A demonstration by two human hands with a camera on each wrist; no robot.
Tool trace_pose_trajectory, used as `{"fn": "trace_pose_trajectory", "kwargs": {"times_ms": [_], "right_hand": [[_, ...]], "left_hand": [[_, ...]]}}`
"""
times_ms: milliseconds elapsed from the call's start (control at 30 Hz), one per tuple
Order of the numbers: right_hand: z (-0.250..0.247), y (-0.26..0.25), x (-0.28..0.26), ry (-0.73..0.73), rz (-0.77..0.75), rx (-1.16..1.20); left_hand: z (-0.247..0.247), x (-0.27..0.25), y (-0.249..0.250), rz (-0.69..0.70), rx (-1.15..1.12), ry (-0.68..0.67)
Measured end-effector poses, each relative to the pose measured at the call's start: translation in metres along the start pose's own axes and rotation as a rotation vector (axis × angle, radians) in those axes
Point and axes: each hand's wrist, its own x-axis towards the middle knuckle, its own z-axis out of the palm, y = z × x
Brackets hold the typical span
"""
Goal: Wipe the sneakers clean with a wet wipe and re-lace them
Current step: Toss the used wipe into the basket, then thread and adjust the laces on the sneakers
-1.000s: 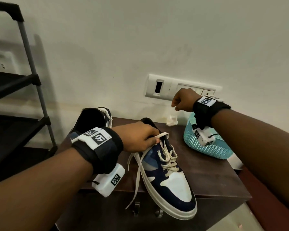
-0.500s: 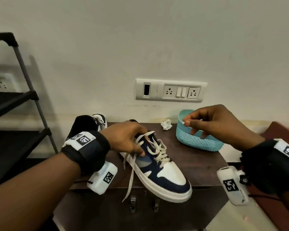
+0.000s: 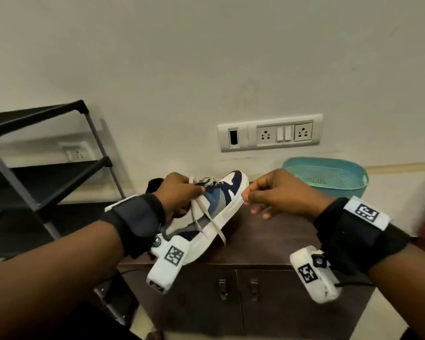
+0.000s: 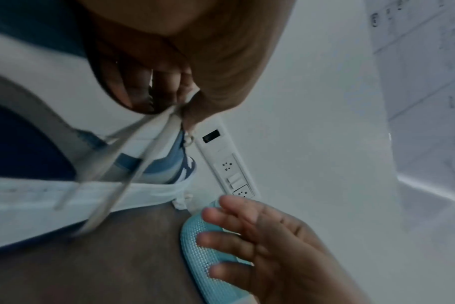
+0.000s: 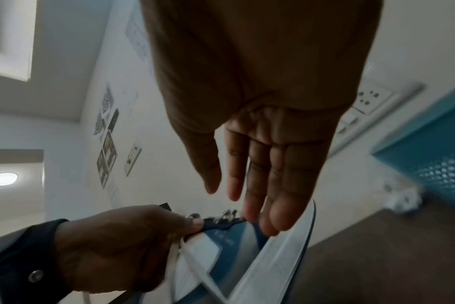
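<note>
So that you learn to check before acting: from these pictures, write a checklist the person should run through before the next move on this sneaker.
1. Left hand has a grip on the sneaker: ok, fingers curl round collar and laces.
2. Sneaker supported: ok, tilted on its side on the cabinet top.
3. Right hand free: ok, fingers straight at the toe.
4. Laces tied: not ok, loose ends hang.
5. Wipe in hand: not ok; a crumpled white wad lies by the basket.
6. Sneaker clean: cannot tell.
</note>
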Motion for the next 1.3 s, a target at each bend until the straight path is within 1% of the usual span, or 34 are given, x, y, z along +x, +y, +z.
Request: {"fn": "trace_pose_trajectory", "kwargs": {"times_ms": [33,133,233,333,433,500,600,633,700,767,867,933,967,1000,1033,1100,1133,1200,1267,1300], "right_hand": [[0.008,0.002,0.003,-0.040,0.035,0.023],[0.024,0.003,0.008,-0.121,0.151,0.101],[0.024,0.005,0.008,-0.114,0.200,0.136],[0.017,0.009,0.005,-0.117,0.209,0.123],[0.011,0.014,0.006,-0.132,0.236,0.100],[0.005,0.015,0.009,-0.080,0.226,0.038],[-0.012,0.016,0.013,0.065,0.150,-0.057],[-0.019,0.016,0.013,0.116,0.110,-0.129],[-0.031,0.016,0.011,0.224,0.044,-0.333],[-0.037,0.018,0.011,0.288,0.054,-0.511],[-0.034,0.021,0.014,0.313,0.092,-0.659],[-0.025,0.016,0.017,0.356,0.055,-0.732],[-0.019,0.012,0.019,0.371,0.018,-0.758],[-0.012,0.008,0.022,0.364,-0.026,-0.761],[-0.002,0.005,0.025,0.325,-0.052,-0.748],[0.019,0.002,0.033,0.181,-0.037,-0.693],[0.029,0.003,0.037,0.102,-0.004,-0.667],[0.044,0.006,0.044,0.011,0.047,-0.692],[0.049,0.007,0.050,-0.002,0.057,-0.776],[0.050,0.007,0.052,-0.003,0.064,-0.804]], "left_hand": [[0.006,-0.003,0.002,-0.038,-0.044,-0.016],[0.034,-0.008,0.011,-0.068,-0.119,-0.051],[0.055,-0.010,0.029,-0.069,-0.183,-0.144],[0.049,-0.010,0.045,-0.028,-0.158,-0.210],[0.021,-0.007,0.047,-0.018,-0.138,-0.251],[-0.003,0.001,0.041,0.001,-0.143,-0.210],[-0.038,0.010,0.024,0.064,-0.062,-0.126],[-0.048,0.010,0.018,0.090,0.023,-0.098],[-0.064,0.009,0.004,0.143,0.279,-0.065],[-0.075,0.008,-0.008,0.180,0.459,-0.025],[-0.080,0.012,-0.021,0.277,0.588,0.086],[-0.076,0.015,-0.021,0.402,0.632,0.132],[-0.071,0.015,-0.018,0.480,0.640,0.123],[-0.064,0.015,-0.015,0.550,0.636,0.083],[-0.056,0.014,-0.012,0.595,0.621,0.011],[-0.034,0.010,-0.010,0.641,0.605,-0.151],[-0.023,0.010,-0.012,0.667,0.632,-0.202],[-0.004,0.012,-0.019,0.671,0.727,-0.252],[0.006,0.018,-0.026,0.598,0.817,-0.283],[0.008,0.021,-0.028,0.560,0.820,-0.298]]}}
